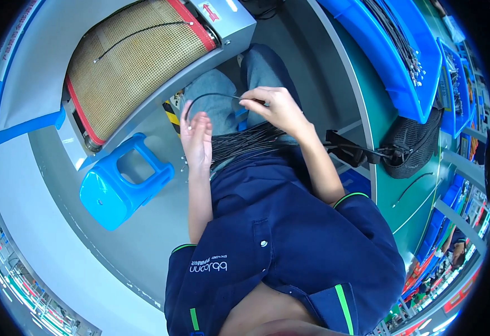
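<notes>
A thin black cable (pixel 212 94) arches between my two hands, above my lap. My right hand (pixel 278 109) pinches it near one end, thumb against fingers. My left hand (pixel 196 139) is closed round the other end, with a small light tip showing by the fingers. Across my lap lies a bundle of black cables (pixel 250 143), just below both hands; their light-coloured ends stick out beside my left wrist.
At upper left is a conveyor with a tan mesh belt (pixel 127 73); one black cable (pixel 144 29) rests on it. A blue stool (pixel 110 196) stands left. On the right, a green table (pixel 387 196) holds a blue bin (pixel 427 103) of cables and a black mesh bag (pixel 415 140).
</notes>
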